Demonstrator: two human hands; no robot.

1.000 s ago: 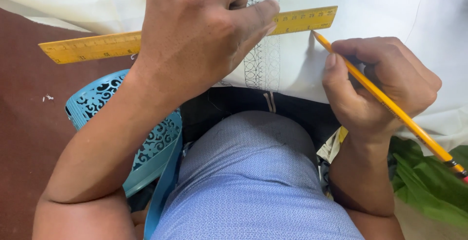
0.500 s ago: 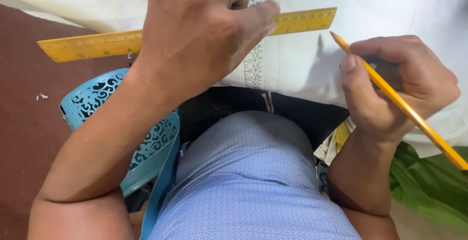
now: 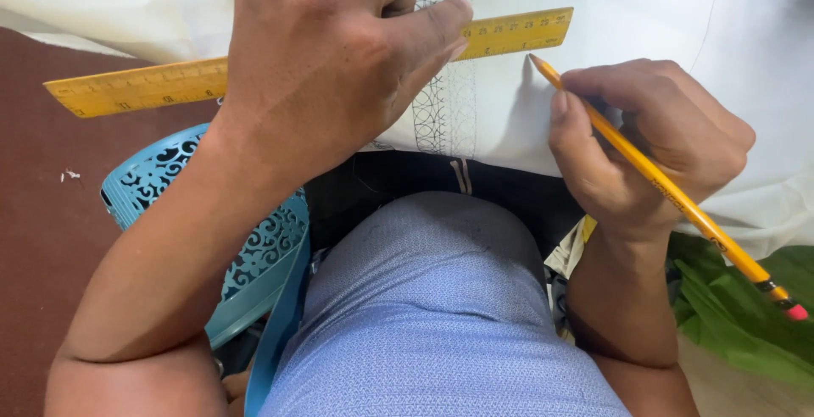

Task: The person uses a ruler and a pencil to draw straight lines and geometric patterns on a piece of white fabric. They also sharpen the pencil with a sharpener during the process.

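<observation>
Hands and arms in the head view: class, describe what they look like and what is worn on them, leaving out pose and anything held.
Both arms are bare to above the elbow, with no sleeve in view. The left hand and the right hand wear no gloves, and no ring, watch or bracelet shows on them. The nails that show are short and plain. Nothing is marked or written on either hand or arm.

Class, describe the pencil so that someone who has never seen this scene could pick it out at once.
Start at the cream cloth spread across the top of the view, with a yellow ruler pressed flat on it by the left hand. Just right of the ruler, the right hand grips the pencil. Unlike the flat ruler, it is thin, slanted and tipped with a pink eraser.
</observation>
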